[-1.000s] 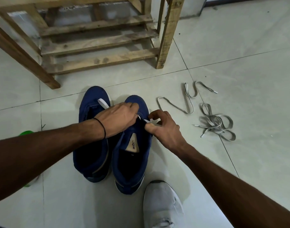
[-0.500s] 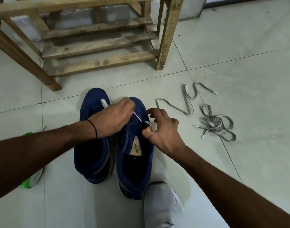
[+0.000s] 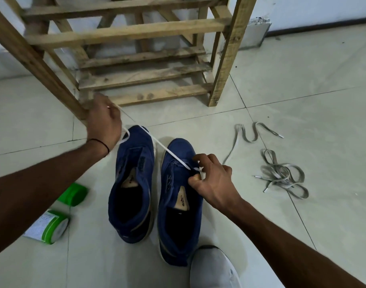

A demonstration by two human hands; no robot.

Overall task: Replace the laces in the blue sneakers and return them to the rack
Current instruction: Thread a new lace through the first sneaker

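Gripping white lace [image 3: 169, 152] in clenched left hand [image 3: 104, 123], far left by rack [image 3: 136, 34] leg; pinching it with right hand [image 3: 214, 181] over blue sneakers [image 3: 134, 183], mid-floor. Grey laces [image 3: 281, 175] right, green jar [image 3: 47, 225] left, grey shoe [image 3: 213, 267] near, overlapping sneaker heel.

The tan insole [image 3: 183, 202] of the blue sneaker [image 3: 179, 159] on the right bears a dark printed brand mark reading roughly "JQR". A small digit sits below it, too small to tell. The other sneaker [image 3: 134, 161] shows only a blurred insole mark. Print on the green and white container [image 3: 47, 225] is unreadable.
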